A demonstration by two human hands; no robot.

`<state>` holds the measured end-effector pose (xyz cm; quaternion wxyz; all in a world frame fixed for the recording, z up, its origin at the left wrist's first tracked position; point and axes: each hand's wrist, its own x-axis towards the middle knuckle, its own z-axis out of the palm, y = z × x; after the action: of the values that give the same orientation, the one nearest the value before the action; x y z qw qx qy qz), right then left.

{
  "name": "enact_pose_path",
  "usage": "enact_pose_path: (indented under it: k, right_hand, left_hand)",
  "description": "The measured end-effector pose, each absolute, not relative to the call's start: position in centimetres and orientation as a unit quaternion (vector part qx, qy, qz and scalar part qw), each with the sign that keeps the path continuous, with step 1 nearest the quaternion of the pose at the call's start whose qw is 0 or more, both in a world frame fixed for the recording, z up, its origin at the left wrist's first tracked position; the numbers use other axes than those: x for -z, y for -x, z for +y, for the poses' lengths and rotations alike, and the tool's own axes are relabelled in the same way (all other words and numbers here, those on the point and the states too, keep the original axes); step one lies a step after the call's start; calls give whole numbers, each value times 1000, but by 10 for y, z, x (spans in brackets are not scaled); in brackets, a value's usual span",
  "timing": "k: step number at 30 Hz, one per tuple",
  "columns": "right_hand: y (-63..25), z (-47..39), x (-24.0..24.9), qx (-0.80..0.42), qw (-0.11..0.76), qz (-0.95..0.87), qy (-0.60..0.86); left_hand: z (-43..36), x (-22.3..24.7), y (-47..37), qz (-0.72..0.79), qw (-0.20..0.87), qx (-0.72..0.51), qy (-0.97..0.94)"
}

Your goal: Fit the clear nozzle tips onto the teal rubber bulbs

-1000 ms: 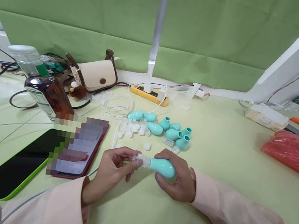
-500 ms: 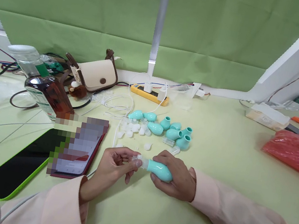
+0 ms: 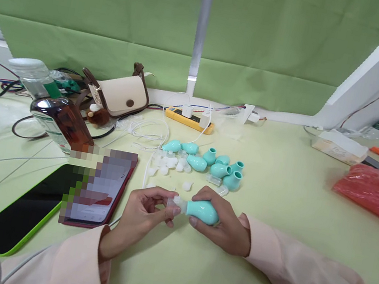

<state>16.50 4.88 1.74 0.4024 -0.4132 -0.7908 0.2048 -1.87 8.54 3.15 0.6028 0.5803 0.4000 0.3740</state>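
Note:
My right hand (image 3: 224,224) is closed around a turquoise rubber squeeze bulb (image 3: 202,211), held level above the table with its neck to the left. A clear plastic nozzle piece (image 3: 177,203) sits at that neck, pinched between the thumb and fingers of my left hand (image 3: 150,211). How deep the nozzle goes into the bulb I cannot make out. Beyond my hands lie several more turquoise bulbs (image 3: 232,180), some on their sides, some with open necks up. Small translucent plastic pieces (image 3: 171,162) are scattered beside them, and a clear tube (image 3: 213,179) lies near the bulbs.
Left of my hands lie a phone in a red case (image 3: 101,195) and one in a green case (image 3: 27,206). Behind them stand a dark bottle (image 3: 64,122) and a cream bag (image 3: 124,95). A yellow power strip (image 3: 189,120) is at the back; a red package (image 3: 374,194) lies right.
My right hand has shifted its hold slightly and its fingers sit a little further back on the bulb. The bulb looks rounder. My left hand has barely moved.

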Motion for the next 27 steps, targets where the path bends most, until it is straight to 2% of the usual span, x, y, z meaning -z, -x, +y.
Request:
enact_pose_path:
  k: [11,20,27]
  right_hand:
    - [-158,43,-24,-311,399,-715,483]
    - [-159,44,-23,-567,385,-588,430]
    - [-166,49,-33,-632,326,-571,409]
  left_hand:
    - [84,-27,19,374,587,-405,-593]
    - [85,-24,22,332,599,-418,-597]
    - [84,-23,24,316,575,-418,-629]
